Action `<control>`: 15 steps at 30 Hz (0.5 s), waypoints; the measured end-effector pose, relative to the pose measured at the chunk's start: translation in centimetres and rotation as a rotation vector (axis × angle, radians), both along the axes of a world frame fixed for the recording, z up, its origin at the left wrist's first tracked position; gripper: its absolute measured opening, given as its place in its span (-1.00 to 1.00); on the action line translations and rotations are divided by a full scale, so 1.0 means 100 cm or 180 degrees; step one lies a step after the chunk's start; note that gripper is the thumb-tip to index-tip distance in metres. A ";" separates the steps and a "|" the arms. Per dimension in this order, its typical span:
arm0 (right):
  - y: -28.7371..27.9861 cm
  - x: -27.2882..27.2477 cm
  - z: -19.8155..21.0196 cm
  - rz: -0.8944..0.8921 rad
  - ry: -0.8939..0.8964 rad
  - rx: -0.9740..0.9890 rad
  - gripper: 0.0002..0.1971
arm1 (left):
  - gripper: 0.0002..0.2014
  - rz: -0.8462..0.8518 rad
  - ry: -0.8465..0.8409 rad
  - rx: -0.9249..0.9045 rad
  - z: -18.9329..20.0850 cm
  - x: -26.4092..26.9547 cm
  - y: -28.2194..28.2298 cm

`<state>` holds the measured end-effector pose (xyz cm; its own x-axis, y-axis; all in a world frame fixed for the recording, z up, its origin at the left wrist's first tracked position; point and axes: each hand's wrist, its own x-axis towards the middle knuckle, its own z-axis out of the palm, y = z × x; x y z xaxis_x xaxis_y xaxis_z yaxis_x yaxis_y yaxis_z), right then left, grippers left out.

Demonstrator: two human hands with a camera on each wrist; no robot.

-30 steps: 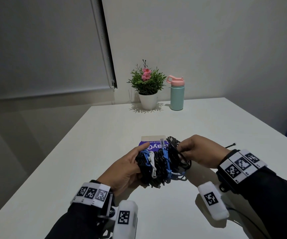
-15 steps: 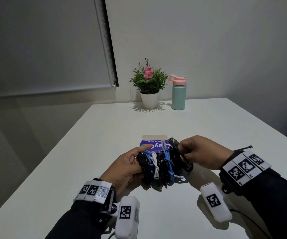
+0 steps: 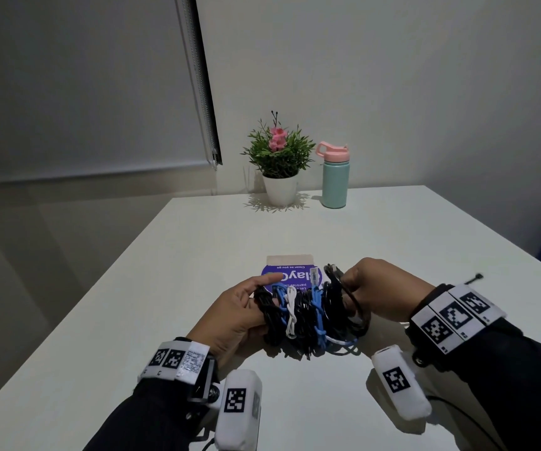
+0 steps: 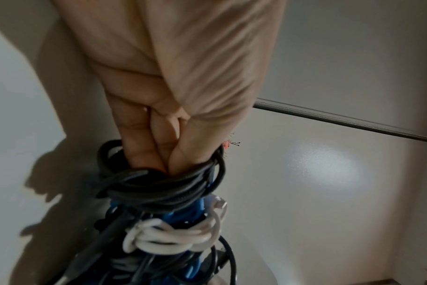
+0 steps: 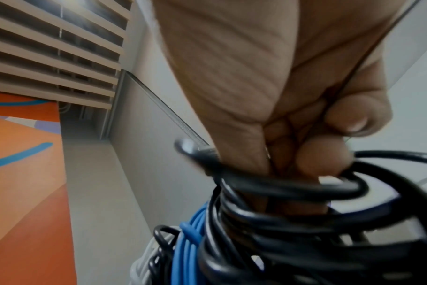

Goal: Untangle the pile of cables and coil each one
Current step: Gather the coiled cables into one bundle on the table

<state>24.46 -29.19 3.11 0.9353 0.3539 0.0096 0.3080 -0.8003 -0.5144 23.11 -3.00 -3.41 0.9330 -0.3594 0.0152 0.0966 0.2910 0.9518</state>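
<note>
A tangled bundle of black, blue and white cables (image 3: 308,315) hangs just above the white table (image 3: 295,232), between both hands. My left hand (image 3: 240,315) holds its left end, index finger stretched over the top. In the left wrist view the fingers (image 4: 144,146) reach into loops of black cable (image 4: 163,187), with a white cable (image 4: 168,238) wrapped below. My right hand (image 3: 375,289) grips the right end. Its curled fingers (image 5: 312,160) pinch black loops (image 5: 293,190) beside a blue cable (image 5: 188,250).
A purple card (image 3: 290,275) lies on the table under and behind the bundle. A potted plant (image 3: 279,164) and a teal bottle with a pink lid (image 3: 336,177) stand at the far edge. A small black piece (image 3: 474,278) lies right of my right wrist.
Both hands keep hold of the bundle in nearly the same spot. The head view has shifted slightly.
</note>
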 end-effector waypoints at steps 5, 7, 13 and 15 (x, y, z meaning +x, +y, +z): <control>-0.001 -0.008 0.007 0.0284 0.0092 -0.0265 -0.82 | -0.39 -0.0151 -0.0038 0.0016 0.000 -0.002 0.000; -0.003 -0.009 0.010 0.0408 0.0193 -0.0221 -0.89 | -0.42 -0.0104 -0.0027 0.0019 0.001 -0.001 0.001; -0.001 -0.008 0.009 0.0219 0.0200 0.0255 -0.62 | -0.40 -0.0156 -0.0039 -0.0019 0.002 0.001 0.001; 0.000 -0.008 0.009 0.0174 0.0154 0.0227 -0.56 | -0.43 -0.0174 -0.0055 0.0009 0.002 0.001 0.001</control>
<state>23.64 -29.21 4.01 0.9146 0.4044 -0.0083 0.3236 -0.7438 -0.5849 23.21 -2.90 -3.17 0.9116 -0.4100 0.0300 0.0959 0.2830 0.9543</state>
